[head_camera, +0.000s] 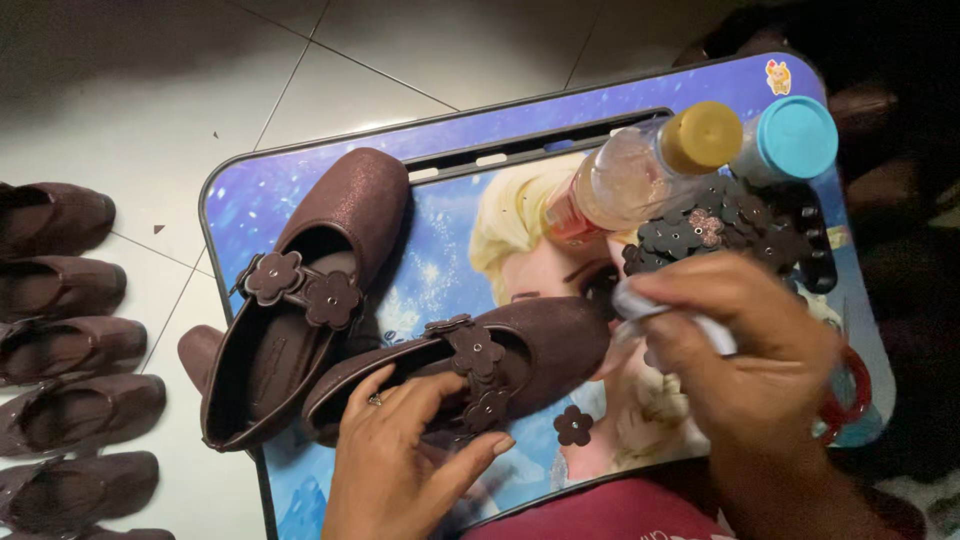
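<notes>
My left hand (400, 455) holds a brown flat shoe (540, 350) lying on its side on a small blue picture-printed lap table (240, 200); its strap carries flower-shaped leather pieces (478, 350). My right hand (750, 360) is closed around a thin white tool (690, 320) near the shoe's toe. A second brown shoe (330, 270) with two flower pieces on its strap lies to the left on the table. A loose flower piece (573, 426) lies below the held shoe.
A pile of dark flower pieces (720, 230) sits at the table's right, beside a clear bottle with a yellow cap (640, 170) and a container with a teal lid (795, 138). Several brown shoes (60, 350) line the tiled floor at left.
</notes>
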